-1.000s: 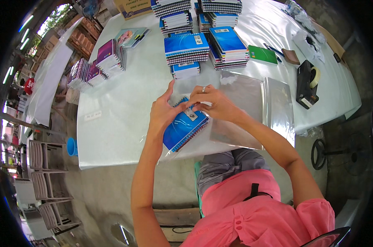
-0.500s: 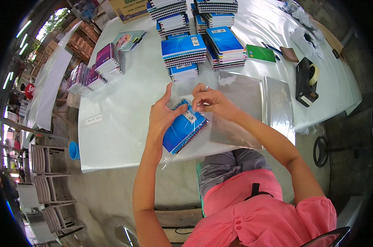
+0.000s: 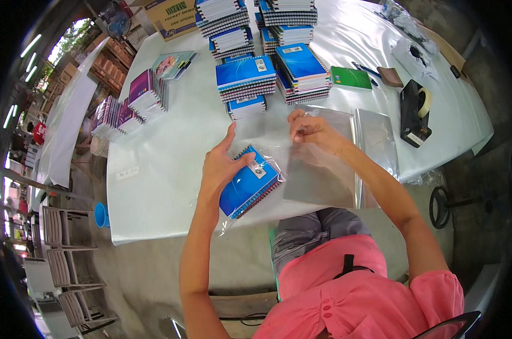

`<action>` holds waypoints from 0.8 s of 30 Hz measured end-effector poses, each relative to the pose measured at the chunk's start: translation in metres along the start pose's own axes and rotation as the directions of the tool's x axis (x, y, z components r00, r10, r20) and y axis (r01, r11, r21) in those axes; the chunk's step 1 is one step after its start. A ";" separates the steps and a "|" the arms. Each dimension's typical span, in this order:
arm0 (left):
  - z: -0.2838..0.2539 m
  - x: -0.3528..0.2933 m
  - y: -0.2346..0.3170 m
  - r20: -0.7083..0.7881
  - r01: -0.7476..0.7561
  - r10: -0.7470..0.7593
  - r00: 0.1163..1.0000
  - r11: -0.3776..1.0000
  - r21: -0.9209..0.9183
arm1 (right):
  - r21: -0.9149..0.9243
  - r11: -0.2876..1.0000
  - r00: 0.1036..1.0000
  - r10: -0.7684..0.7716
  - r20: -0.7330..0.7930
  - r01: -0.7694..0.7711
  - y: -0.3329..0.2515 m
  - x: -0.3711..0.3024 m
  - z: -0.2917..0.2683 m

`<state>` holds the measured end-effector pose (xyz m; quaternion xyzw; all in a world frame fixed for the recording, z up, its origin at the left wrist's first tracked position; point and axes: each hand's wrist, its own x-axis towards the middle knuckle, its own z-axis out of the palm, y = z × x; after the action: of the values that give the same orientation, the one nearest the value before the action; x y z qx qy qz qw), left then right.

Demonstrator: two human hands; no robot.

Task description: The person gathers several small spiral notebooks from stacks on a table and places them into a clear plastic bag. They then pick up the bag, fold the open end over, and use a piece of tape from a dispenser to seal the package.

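A small stack of blue spiral notebooks [image 3: 245,189] lies slantwise near the table's front edge, inside a clear plastic sleeve. My left hand [image 3: 225,164] grips it from the left, thumb pressed on the top cover beside a white label and index finger stretched away. Just right of the stack, my right hand [image 3: 312,130] is raised with its fingertips pinched together. Whatever is between them is too thin and clear to make out. Under my right forearm lies a pile of clear plastic sleeves [image 3: 323,178].
Tall piles of blue notebooks [image 3: 244,73] stand at the back. Purple notebooks [image 3: 143,90] are stacked at left. A green notebook [image 3: 351,78], pens and a black tape dispenser [image 3: 411,116] sit at right. Behind is a cardboard box [image 3: 171,17]; a blue bucket [image 3: 101,214] stands below.
My right hand has drawn away from the notebooks, up and to the right, still pinched. My left hand keeps its hold on the stack. The whole view has shifted slightly.
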<state>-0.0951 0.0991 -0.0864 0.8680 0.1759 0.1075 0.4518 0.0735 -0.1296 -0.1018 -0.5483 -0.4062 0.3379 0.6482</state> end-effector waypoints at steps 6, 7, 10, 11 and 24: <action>0.005 0.002 0.003 0.045 -0.051 0.051 0.998 0.999 0.001 | -0.261 0.963 0.989 -0.101 -0.112 0.069 -0.005 -0.006 -0.041; 0.004 0.003 0.001 0.084 -0.094 0.095 0.992 0.996 -0.012 | -0.259 0.964 0.989 -0.099 -0.112 0.067 -0.013 -0.005 -0.045; -0.013 0.003 0.002 0.168 -0.141 0.139 0.976 0.990 0.001 | -0.324 0.944 0.967 -0.133 -0.219 0.057 -0.028 0.001 -0.042; -0.020 0.001 0.003 0.217 -0.147 0.139 0.966 0.989 0.019 | -0.415 0.905 0.985 -0.149 -0.090 0.099 -0.025 0.007 -0.035; 0.044 -0.145 0.018 -0.317 0.005 0.369 0.874 0.645 0.764 | -0.212 0.977 0.874 0.099 0.476 0.005 -0.009 0.074 0.036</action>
<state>-0.2086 -0.0019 -0.1009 0.9399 0.2116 0.2678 -0.0092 0.0740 -0.0506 -0.0788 -0.5207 -0.5746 0.4357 0.4571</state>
